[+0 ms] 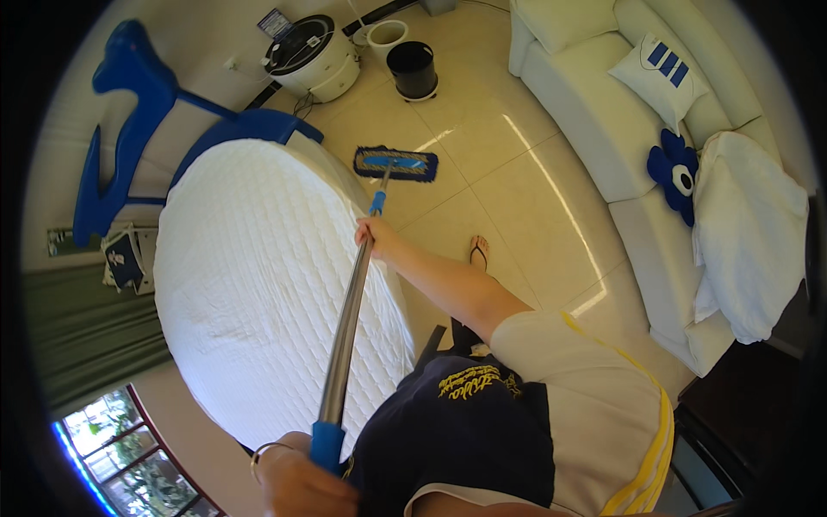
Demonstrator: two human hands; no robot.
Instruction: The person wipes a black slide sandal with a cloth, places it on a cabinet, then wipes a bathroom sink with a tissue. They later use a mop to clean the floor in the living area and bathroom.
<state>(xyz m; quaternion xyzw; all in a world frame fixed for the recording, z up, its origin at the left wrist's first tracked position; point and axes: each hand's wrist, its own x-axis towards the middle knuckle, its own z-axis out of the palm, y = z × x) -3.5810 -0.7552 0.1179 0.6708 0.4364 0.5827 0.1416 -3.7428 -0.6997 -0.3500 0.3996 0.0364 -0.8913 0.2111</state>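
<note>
A flat dust mop point(396, 163) with dark blue fringe and a light blue plate rests on the tiled floor ahead. Its metal pole point(347, 323) slants back toward my body, passing over the edge of a bed. My right hand point(375, 236) is wrapped around the pole just above a blue collar point(377, 203). Close to the camera, my left hand point(303, 481), with a bangle at its wrist, holds the blue grip point(327, 446) at the upper end; part of its fingers is in shadow.
A round bed point(258, 258) with a white quilted cover and blue animal-shaped headboard point(145, 77) is left of the pole. Pale sofa point(568, 103) sections curve along the right. Ahead stand a white drawer cabinet point(333, 76), a black bin point(411, 70) and a white bin point(386, 33).
</note>
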